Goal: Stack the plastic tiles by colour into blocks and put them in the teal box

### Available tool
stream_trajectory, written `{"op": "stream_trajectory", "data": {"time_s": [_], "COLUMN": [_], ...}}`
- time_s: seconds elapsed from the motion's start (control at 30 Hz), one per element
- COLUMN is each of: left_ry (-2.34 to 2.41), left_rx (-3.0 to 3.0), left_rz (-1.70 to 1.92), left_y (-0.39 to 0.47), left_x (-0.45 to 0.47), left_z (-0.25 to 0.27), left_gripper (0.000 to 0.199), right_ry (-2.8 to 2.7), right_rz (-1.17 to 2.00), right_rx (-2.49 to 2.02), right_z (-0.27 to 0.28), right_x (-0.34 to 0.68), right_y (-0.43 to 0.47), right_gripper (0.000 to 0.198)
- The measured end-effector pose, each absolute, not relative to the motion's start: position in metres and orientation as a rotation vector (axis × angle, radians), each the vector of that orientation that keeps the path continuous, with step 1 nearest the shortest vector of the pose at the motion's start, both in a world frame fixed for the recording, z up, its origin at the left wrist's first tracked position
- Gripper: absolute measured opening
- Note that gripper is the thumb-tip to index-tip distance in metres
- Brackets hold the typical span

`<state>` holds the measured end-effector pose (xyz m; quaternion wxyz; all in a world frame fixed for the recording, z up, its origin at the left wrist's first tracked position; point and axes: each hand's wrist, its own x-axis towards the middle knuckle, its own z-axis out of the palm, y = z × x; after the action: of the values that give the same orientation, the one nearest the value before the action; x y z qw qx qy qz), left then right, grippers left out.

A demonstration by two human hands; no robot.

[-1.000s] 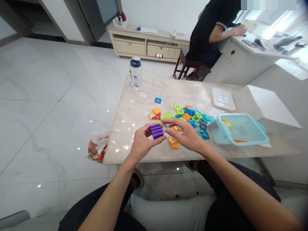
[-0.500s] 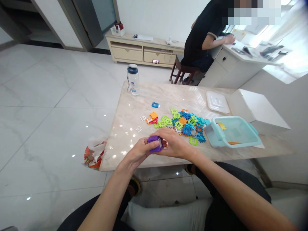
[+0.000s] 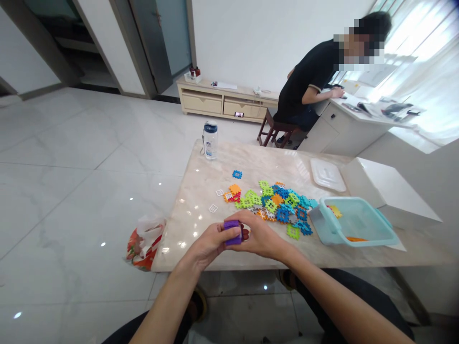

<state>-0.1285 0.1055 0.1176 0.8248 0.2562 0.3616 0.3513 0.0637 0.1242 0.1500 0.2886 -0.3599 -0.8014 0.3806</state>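
Note:
Above the near part of the table, a purple block of plastic pieces [image 3: 231, 224] is held between both hands. My left hand [image 3: 210, 243] grips it from the left, the thumb lying across its face. From the right, my right hand [image 3: 263, 236] closes round the top and bottom edges. Fingers cover much of the block, so its far side is hidden. Just beyond the hands lies a pile of notched interlocking plastic tiles [image 3: 283, 215] in blue, green and orange. White window-shaped pieces [image 3: 213, 208] and a single blue tile [image 3: 237, 174] lie apart from it.
A pale teal basket [image 3: 373, 242] with a few pieces inside stands on the right, beside a white box [image 3: 394, 191] and a clear lid [image 3: 327, 175]. A water bottle [image 3: 211, 143] stands at the far left corner. Another person [image 3: 304, 81] sits at a desk behind.
The view has tilted up, so the whole scene sits lower. Both hands keep hold of the purple block, which appears slightly turned. The seated person's head has come into view.

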Motion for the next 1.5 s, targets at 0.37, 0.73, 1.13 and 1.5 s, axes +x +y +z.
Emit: {"op": "stream_trajectory", "data": {"time_s": [0.37, 0.73, 1.13, 1.5], "left_ry": [0.758, 0.76, 0.757, 0.784], "left_rx": [0.451, 0.486, 0.488, 0.494], "left_rz": [0.785, 0.758, 0.779, 0.768], "left_y": [0.111, 0.111, 0.112, 0.11], "left_x": [-0.131, -0.128, -0.13, -0.13], "left_z": [0.117, 0.119, 0.119, 0.117], "left_gripper": [0.05, 0.053, 0.049, 0.051], "right_ry": [-2.092, -2.116, -2.099, -2.158], "right_rz": [1.06, 1.04, 0.992, 0.971], "right_rx": [-0.963, -0.949, -0.95, -0.939], "right_z": [0.139, 0.142, 0.138, 0.14], "right_x": [0.059, 0.064, 0.061, 0.068], "right_y": [0.136, 0.134, 0.134, 0.135], "right_gripper": [0.058, 0.048, 0.05, 0.056]}}
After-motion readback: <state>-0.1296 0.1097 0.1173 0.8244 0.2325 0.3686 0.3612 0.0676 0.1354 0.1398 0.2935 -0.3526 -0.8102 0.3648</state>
